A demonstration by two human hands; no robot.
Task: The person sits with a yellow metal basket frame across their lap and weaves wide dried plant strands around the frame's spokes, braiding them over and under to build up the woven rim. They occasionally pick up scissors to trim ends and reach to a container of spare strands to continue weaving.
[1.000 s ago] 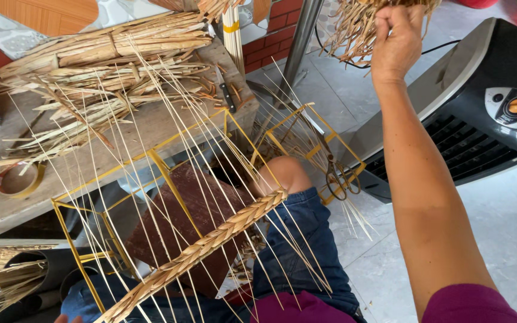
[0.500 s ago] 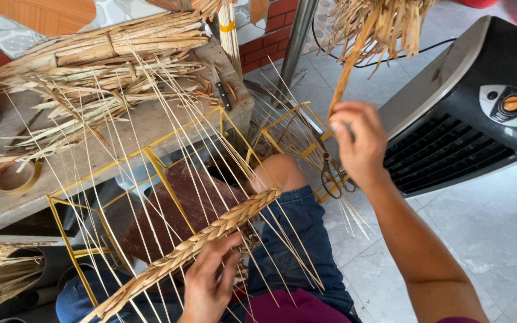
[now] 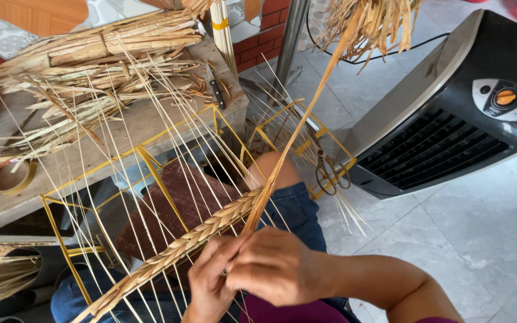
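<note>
Both hands meet low in the frame over the lap. Right hand [image 3: 279,266] closed, pinching a long straw strand [image 3: 306,113] where it enters the end of the braid [image 3: 178,251]; left hand [image 3: 210,281] closed on the braid just beside it, fingers partly hidden, so the exact grip is unclear. The braid lies across the knee over the yellow wire frame [image 3: 151,164]. Risks: dry strand may snap if bent sharply; loose stalks could snag on the frame; slack grip would loosen the plait.
</note>
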